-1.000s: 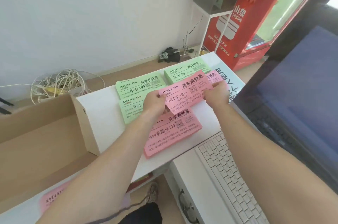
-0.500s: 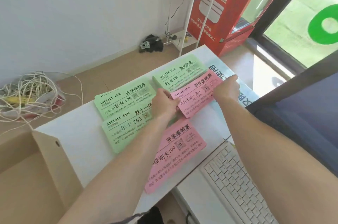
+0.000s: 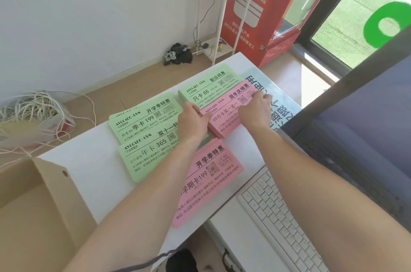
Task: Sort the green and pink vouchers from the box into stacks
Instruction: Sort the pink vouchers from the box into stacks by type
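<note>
Several voucher stacks lie on the white table (image 3: 89, 167). Three green stacks: one at the far right (image 3: 206, 87), one at the far left (image 3: 142, 118), one nearer (image 3: 146, 156). A pink stack (image 3: 224, 113) lies below the far-right green one. My left hand (image 3: 193, 120) holds the left end of this pink stack, fingers curled on its edge. My right hand (image 3: 255, 109) holds its right end, fingers over the top voucher. A second pink stack (image 3: 209, 180) lies nearer, partly under my left forearm.
The cardboard box (image 3: 33, 211) stands at the left, against the table. A white keyboard (image 3: 278, 216) and a dark monitor (image 3: 360, 145) are at the right. A printed sheet (image 3: 278, 102) lies beyond the pink stack. A bundle of cord (image 3: 29, 113) lies on the floor.
The pink voucher held in the air has come down onto the far pink stack. Both hands now sit at the ends of that stack. The camera has tilted away from the box.
</note>
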The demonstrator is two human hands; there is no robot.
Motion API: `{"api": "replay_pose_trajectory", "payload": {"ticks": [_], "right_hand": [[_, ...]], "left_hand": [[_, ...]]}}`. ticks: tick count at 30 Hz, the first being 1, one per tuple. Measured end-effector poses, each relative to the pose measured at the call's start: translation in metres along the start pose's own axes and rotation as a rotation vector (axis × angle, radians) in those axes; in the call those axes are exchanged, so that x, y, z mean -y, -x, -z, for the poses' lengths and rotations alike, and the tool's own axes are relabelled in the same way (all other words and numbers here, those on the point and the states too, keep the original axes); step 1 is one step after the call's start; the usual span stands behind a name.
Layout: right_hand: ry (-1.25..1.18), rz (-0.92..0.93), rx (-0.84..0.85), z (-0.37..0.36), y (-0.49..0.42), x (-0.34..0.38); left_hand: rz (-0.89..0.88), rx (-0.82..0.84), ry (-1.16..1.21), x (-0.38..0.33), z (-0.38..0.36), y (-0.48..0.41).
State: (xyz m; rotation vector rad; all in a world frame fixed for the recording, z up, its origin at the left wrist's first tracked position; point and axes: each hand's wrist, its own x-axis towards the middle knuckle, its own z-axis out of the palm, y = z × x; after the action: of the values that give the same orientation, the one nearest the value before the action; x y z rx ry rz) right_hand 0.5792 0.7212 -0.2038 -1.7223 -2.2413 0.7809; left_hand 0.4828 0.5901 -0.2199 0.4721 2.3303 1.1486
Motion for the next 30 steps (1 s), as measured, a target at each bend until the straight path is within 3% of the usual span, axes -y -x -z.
{"api": "replay_pose_trajectory", "payload": {"ticks": [12, 20, 23, 26, 30], "right_hand": [[0.061, 0.387, 0.217, 0.003, 0.165, -0.009], [0.137, 0.750, 0.597, -0.033, 0.298, -0.022], [0.268, 0.864, 0.752, -0.054, 0.336, -0.021], [0.397, 0.977, 0.795, -0.071, 0.355, -0.016], [0.512, 1.027, 0.858, -0.094, 0.357, -0.005]], "left_hand": [[-0.068, -0.066, -0.002, 0.064, 0.071, 0.166], [0.080, -0.234, -0.096, 0.167, 0.139, 0.301], [0.152, -0.261, -0.248, 0.210, 0.171, 0.338], [0.221, -0.235, -0.445, 0.246, 0.196, 0.361], [0.234, -0.162, -0.534, 0.281, 0.214, 0.362]]}}
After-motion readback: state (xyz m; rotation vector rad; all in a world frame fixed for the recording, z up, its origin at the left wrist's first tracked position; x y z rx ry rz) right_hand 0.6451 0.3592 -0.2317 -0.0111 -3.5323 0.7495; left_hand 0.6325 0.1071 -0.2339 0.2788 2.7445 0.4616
